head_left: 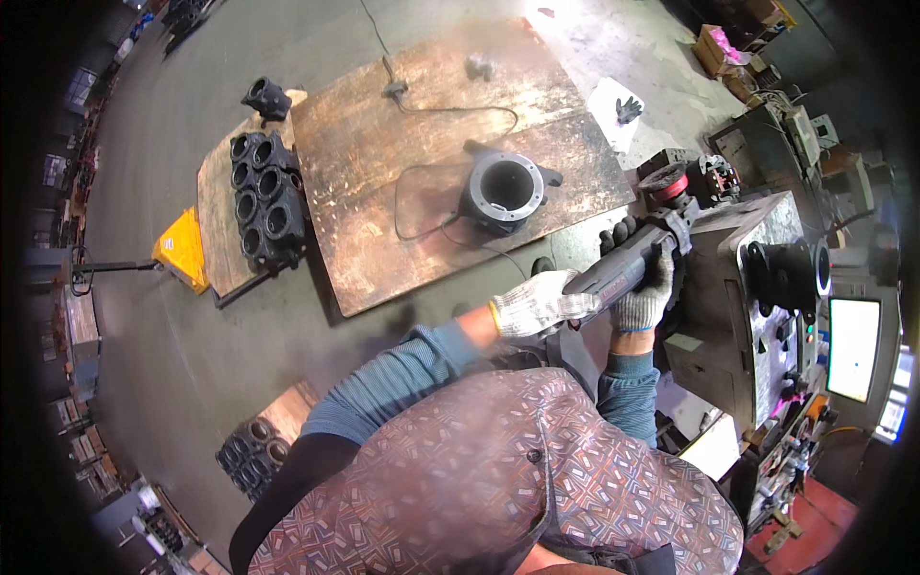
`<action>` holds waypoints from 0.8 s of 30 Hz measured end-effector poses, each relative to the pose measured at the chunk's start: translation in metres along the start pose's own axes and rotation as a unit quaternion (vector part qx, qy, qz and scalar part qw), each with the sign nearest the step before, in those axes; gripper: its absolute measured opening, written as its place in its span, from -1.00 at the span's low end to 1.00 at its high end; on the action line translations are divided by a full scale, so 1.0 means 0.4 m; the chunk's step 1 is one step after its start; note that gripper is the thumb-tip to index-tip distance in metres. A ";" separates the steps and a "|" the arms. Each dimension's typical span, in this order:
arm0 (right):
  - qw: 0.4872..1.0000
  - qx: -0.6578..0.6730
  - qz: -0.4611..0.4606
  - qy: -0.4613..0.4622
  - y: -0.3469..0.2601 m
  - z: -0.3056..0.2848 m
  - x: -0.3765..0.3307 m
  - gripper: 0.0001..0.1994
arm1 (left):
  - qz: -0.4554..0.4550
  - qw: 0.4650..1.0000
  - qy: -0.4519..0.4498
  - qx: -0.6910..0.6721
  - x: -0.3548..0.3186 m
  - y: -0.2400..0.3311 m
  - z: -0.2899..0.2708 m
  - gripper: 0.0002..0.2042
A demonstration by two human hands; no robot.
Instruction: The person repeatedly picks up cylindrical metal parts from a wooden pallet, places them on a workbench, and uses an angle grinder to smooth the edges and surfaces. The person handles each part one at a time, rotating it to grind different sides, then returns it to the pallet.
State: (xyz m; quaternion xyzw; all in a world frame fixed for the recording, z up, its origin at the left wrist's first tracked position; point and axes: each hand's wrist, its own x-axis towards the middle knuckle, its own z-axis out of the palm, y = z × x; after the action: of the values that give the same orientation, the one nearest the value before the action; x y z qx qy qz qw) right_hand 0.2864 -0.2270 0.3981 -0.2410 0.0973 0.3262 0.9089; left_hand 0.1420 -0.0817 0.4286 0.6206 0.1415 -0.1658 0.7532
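Note:
Both my hands hold a dark angle grinder (621,272), tilted so its head points up and to the right. At its head is a round disc (663,180) with a red band around it. My left hand (539,307), in a white knit glove, is closed around the rear end of the body. Farther forward, my right hand (652,292) grips the body near the head, its glove white with dark fingers. On the wooden table ahead stands a dark casting (476,188) with a bare metal ring flange, apart from the grinder.
A cord (458,108) runs across the wooden table (355,192). To the left, several dark castings (268,182) stand on a pallet beside a yellow pallet jack (180,251). A metal block (704,287) stands close on my right, near a lit screen (853,347).

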 end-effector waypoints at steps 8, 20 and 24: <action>0.989 -0.129 -0.057 0.049 0.166 -0.046 -0.078 -0.59 | 0.106 0.908 0.148 0.376 -0.117 -0.102 0.031 0.02; 0.911 -0.342 -0.229 -0.001 0.262 -0.134 -0.005 -0.72 | 0.026 0.899 0.200 0.390 -0.127 -0.187 0.061 -0.32; 0.959 -0.230 0.084 0.146 0.233 -0.183 -0.027 -0.52 | 0.013 0.878 0.213 0.428 -0.096 -0.205 0.061 -0.18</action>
State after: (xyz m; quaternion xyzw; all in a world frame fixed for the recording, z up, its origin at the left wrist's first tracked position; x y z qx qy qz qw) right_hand 0.2170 -0.2072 0.3037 -0.4794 0.1708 0.3759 0.7744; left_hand 0.0726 -0.1170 0.3764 0.9046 0.2059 -0.0645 0.3676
